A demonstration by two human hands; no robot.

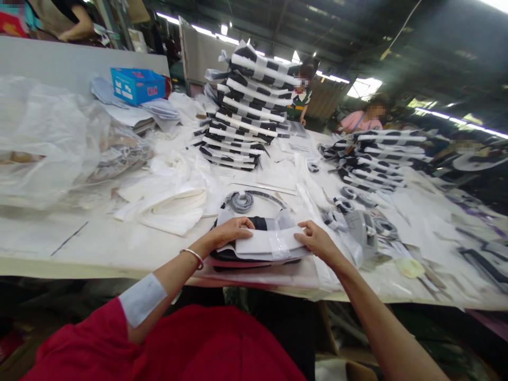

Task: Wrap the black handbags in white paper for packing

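Observation:
In front of me at the table's near edge lies a dark bag (257,265) with a pinkish lower edge. Its curved handle (273,198) arches behind it. A white foam sheet (257,244) is folded over the bag's top, with a strip of clear tape (280,244) across its middle. My left hand (232,232) pinches the sheet's left end between thumb and fingers. At the right end, my right hand (317,241) grips the same sheet. What lies under the sheet is mostly hidden.
A coiled grey strap (242,201) sits just behind the bag. Tall stacks of black-and-white wrapped bags (250,111) stand farther back and right (384,159). On the right is a grey tape dispenser (362,233); white sheets (170,203) lie left. A blue box (137,85) and people are beyond.

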